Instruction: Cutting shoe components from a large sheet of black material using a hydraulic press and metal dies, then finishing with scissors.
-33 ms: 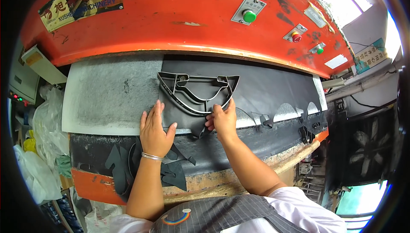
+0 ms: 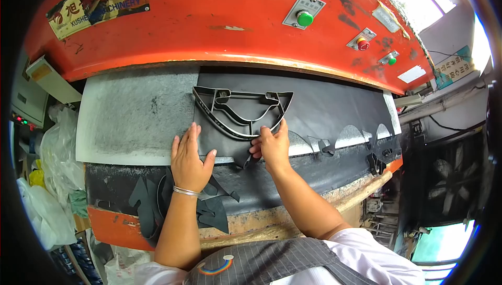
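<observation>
A metal cutting die (image 2: 250, 122), a thin curved frame with inner ribs, lies on a black sheet of leather-like material (image 2: 329, 102). My right hand (image 2: 274, 146) is at the die's near curved edge, its thumb and forefinger closed on the rim and the other fingers curled below. My left hand (image 2: 192, 162) rests flat with fingers stretched, across the left edge of the black sheet and the pale board (image 2: 120, 123). It holds nothing. Cut-out gaps along the sheet's near edge show the white board beneath.
The press's red beam (image 2: 209, 29) spans the far side, with a green button (image 2: 304, 19) and a red button (image 2: 363, 44). Dark offcuts (image 2: 212, 213) lie by my left forearm. A small black die (image 2: 374, 165) sits at the right; plastic bags (image 2: 57, 154) hang at the left.
</observation>
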